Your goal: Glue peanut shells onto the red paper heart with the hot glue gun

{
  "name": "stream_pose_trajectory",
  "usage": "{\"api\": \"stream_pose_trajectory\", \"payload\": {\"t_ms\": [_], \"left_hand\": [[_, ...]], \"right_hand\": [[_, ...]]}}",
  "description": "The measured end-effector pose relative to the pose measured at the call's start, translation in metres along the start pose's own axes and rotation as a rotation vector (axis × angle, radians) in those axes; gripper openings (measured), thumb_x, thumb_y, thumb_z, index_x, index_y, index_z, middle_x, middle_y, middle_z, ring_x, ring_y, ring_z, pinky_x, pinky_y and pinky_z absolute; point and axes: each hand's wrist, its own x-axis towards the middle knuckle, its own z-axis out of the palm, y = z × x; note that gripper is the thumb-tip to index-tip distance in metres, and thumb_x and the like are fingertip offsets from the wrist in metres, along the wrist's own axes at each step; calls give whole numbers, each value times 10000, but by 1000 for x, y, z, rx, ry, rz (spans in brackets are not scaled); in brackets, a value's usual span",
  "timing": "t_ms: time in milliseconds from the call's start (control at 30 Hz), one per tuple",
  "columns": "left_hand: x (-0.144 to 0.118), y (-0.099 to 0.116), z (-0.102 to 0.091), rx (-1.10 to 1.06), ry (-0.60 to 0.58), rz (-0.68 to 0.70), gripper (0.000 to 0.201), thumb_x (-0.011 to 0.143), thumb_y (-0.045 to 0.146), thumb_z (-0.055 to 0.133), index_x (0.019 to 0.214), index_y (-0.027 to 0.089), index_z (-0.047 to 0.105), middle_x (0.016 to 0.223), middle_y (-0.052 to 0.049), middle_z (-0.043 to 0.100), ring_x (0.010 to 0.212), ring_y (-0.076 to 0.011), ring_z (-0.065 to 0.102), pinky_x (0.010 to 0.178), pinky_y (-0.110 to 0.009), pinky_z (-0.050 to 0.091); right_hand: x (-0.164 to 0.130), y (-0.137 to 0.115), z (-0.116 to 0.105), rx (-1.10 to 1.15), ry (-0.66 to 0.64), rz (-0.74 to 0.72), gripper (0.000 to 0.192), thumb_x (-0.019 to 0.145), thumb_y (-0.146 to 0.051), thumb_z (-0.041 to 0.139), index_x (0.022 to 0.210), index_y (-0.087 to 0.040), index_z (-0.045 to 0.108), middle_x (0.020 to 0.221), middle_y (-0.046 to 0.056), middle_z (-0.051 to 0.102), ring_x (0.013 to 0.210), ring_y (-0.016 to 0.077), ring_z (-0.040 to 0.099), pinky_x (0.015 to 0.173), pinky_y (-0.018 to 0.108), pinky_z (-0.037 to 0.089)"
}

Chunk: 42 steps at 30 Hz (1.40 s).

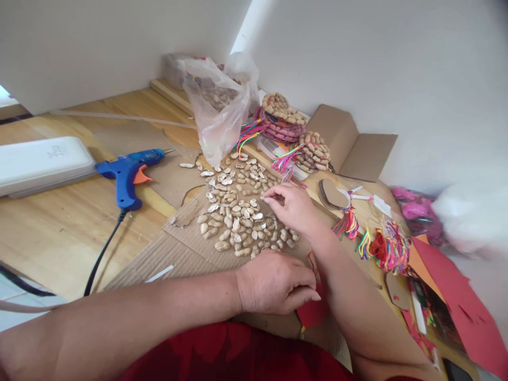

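A heap of peanut shell halves (238, 211) lies spread on a sheet of brown cardboard (186, 248) in the middle of the wooden table. My right hand (291, 207) reaches into the right side of the heap with fingertips pinched at a shell. Nearer to me, my left hand (275, 281) rests curled on a red heart-shaped piece (313, 312), pressing it against the cardboard; most of that piece is hidden under the hand.
A blue glue gun (129, 172) with a black cord lies left, beside a white case (39, 161). A plastic bag (218, 114), shell-covered hearts (283, 111), a cardboard box (349, 140), coloured tassels (387, 248) and red paper (456, 301) crowd the back and right.
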Motion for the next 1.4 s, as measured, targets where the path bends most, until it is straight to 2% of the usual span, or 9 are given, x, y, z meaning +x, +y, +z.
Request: {"api": "stream_pose_trajectory", "payload": {"t_ms": [100, 167, 333, 500, 667, 867, 967, 1200, 1400], "left_hand": [[0, 0, 1, -8, 8, -4, 215, 985, 346, 585, 883, 186, 686, 846, 1, 719, 758, -133, 655, 667, -239, 434], [0, 0, 1, -6, 10, -10, 212, 985, 344, 584, 886, 188, 687, 846, 2, 720, 757, -132, 656, 664, -241, 431], [1, 1, 0, -1, -6, -10, 206, 983, 343, 588, 889, 190, 688, 843, 0, 720, 757, -133, 657, 663, -239, 430], [1, 1, -2, 5, -11, -8, 205, 986, 339, 584, 889, 191, 688, 848, 0, 719, 764, -133, 658, 676, -238, 444], [0, 1, -1, -10, -2, -8, 204, 983, 341, 585, 891, 191, 689, 847, 4, 722, 765, -138, 661, 678, -244, 453], [1, 0, -2, -17, -21, -9, 221, 988, 349, 577, 896, 187, 696, 855, -1, 723, 782, -141, 659, 700, -239, 467], [1, 0, -2, -20, -16, -2, 231, 989, 350, 575, 891, 181, 697, 858, -3, 724, 790, -143, 661, 708, -234, 465], [1, -1, -1, -12, -17, 8, 230, 987, 353, 581, 891, 181, 700, 872, -6, 730, 800, -143, 664, 712, -231, 464], [2, -1, -1, 14, 0, 15, 234, 981, 360, 592, 875, 182, 701, 861, -4, 731, 788, -149, 668, 676, -246, 458]], "right_hand": [[-2, -1, -2, 115, -131, 178, 89, 883, -236, 673, 878, -213, 759, 818, 6, 734, 738, 164, 626, 686, 285, 424], [-1, -1, -1, 131, -169, 237, 97, 877, -262, 677, 870, -227, 767, 809, -4, 736, 707, 154, 620, 649, 275, 405], [1, -2, 3, 111, -68, 295, 42, 826, -219, 720, 838, -220, 760, 753, -11, 727, 674, 147, 620, 644, 269, 404], [-1, -6, 3, 44, 31, 178, 38, 830, -190, 716, 832, -212, 746, 772, -7, 720, 688, 150, 617, 672, 278, 418], [2, -16, 5, 44, -32, 7, 156, 840, -163, 702, 981, -207, 754, 886, 25, 720, 769, 165, 626, 759, 297, 449], [11, -21, 10, 9, -56, 41, 141, 813, -110, 672, 908, -209, 705, 848, 11, 704, 737, 161, 612, 726, 290, 438], [12, -22, 10, 29, -46, 12, 153, 779, -77, 653, 870, -199, 664, 849, 9, 690, 761, 166, 612, 715, 281, 435], [14, -23, 10, -71, -78, -74, 152, 803, -88, 620, 909, -188, 663, 918, 49, 691, 864, 205, 604, 830, 329, 443], [20, -19, 7, -11, -68, -41, 165, 746, -70, 611, 847, -196, 646, 805, 15, 685, 737, 171, 611, 749, 293, 459]]}}
